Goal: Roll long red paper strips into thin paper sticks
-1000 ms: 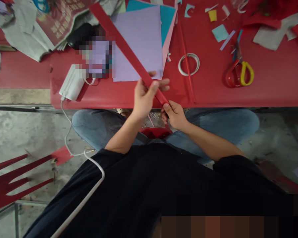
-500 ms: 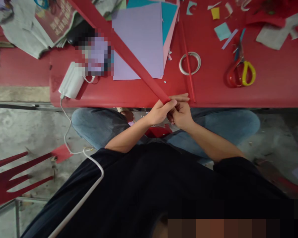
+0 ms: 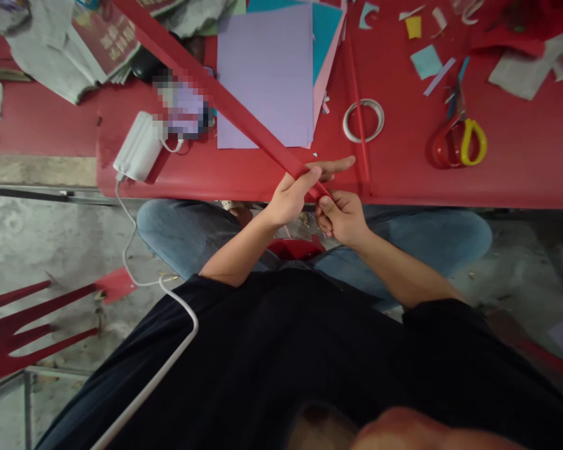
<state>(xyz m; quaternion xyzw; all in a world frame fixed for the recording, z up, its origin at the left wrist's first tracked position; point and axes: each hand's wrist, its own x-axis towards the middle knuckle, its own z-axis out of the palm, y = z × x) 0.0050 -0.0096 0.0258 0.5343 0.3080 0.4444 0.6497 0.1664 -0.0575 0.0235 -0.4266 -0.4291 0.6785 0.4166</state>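
A long flat red strip [image 3: 248, 125], which looks like folded paper, runs from the upper left down to my hands at the table's front edge. My left hand [image 3: 291, 194] pinches it between thumb and fingers, with the forefinger side stretched out to the right beneath it. At the strip's lower end, my right hand [image 3: 342, 215] grips the tip between thumb and curled fingers. The strip passes above a stack of lilac paper [image 3: 267, 75]. Just right of my hands lies a thin red stick [image 3: 362, 144], crossing a white ring-shaped roll [image 3: 346, 119], perhaps tape.
Scissors [image 3: 473, 142] with red and yellow handles lie at the right on the red table [image 3: 403, 181], among paper scraps [image 3: 426, 61]. At the left are a white power bank [image 3: 138, 147] with a cable, a partly blurred phone [image 3: 187, 109] and crumpled newspaper [image 3: 51, 50].
My left hand has slid a little up the strip, away from my right hand. More of the strip's lower end shows between them. The view has shifted slightly.
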